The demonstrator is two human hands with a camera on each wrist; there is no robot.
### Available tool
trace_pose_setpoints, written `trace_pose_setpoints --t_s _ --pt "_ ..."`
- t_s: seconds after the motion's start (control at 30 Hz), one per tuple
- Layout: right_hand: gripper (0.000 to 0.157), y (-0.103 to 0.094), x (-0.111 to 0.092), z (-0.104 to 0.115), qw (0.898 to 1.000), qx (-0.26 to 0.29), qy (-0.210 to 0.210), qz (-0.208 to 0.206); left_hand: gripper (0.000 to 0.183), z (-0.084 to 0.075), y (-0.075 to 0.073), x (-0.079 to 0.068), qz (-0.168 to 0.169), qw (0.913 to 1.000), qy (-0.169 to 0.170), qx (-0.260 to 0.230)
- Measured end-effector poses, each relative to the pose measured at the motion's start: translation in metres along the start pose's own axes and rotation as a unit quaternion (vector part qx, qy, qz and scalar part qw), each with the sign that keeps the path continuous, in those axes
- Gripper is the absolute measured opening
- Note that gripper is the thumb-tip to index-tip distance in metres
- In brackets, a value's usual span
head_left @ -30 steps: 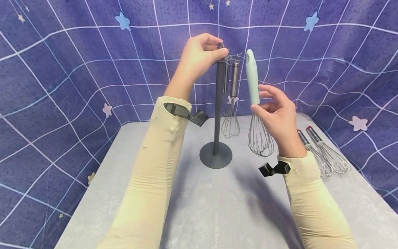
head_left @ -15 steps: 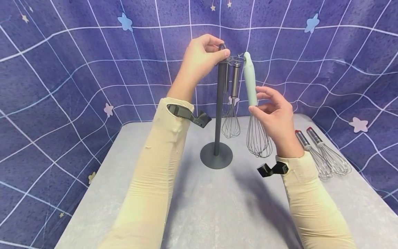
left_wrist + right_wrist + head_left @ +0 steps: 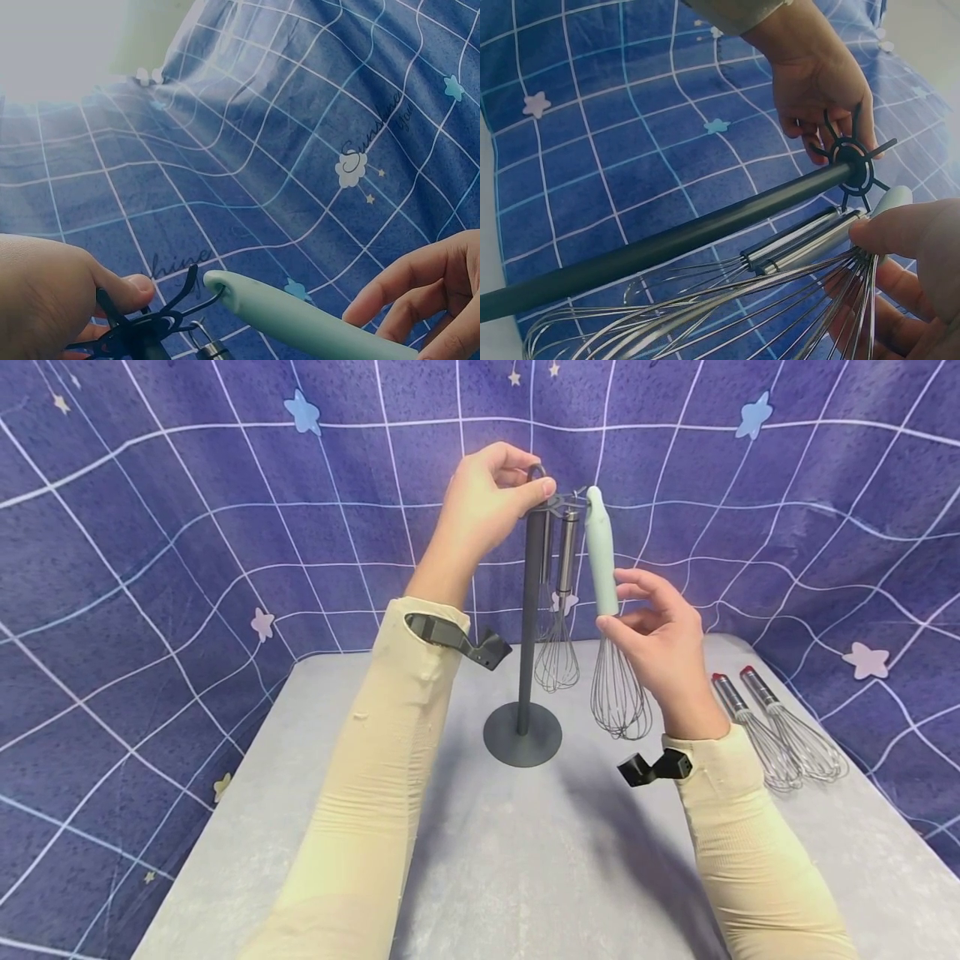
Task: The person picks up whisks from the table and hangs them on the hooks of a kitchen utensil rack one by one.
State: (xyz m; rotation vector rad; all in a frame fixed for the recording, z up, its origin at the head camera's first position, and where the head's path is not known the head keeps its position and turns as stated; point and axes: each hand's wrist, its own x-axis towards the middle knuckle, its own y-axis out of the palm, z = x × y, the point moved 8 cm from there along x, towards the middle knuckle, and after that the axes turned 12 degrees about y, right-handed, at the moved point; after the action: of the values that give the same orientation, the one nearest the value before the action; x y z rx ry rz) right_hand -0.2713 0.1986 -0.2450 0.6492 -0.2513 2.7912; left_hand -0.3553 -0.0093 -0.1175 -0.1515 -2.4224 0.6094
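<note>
A dark grey stand [image 3: 529, 610] rises upright from a round base, with a ring of hooks [image 3: 154, 324] at its top. My left hand [image 3: 487, 506] pinches the stand's top between thumb and fingers. To the right of the pole, my right hand [image 3: 663, 639] holds a whisk [image 3: 602, 556] at the lower end of its mint-green handle, wires hanging down. In the left wrist view a hook's tip sits at the hole in the handle's end, seemingly inside it. Two metal-handled whisks [image 3: 567, 556] hang from neighbouring hooks, one partly behind the other.
Two whisks with red-tipped handles [image 3: 776, 727] lie side by side on the grey tabletop [image 3: 480, 860], right of my right hand. A blue curtain [image 3: 360, 527] with a white grid and stars stands behind and around the table.
My right hand has moved the green-handled whisk left, bringing its top end from beside the hooks onto one of them. The left hand stays at the stand's top.
</note>
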Motion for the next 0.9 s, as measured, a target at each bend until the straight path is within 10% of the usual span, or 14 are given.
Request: trace_pose_setpoints --t_s 0.9 --pt "0.054 0.012 0.0 -0.005 0.999 0.035 -0.019 -0.001 0.039 0.0 0.001 -0.002 -0.013 0.9997 0.014 0.014"
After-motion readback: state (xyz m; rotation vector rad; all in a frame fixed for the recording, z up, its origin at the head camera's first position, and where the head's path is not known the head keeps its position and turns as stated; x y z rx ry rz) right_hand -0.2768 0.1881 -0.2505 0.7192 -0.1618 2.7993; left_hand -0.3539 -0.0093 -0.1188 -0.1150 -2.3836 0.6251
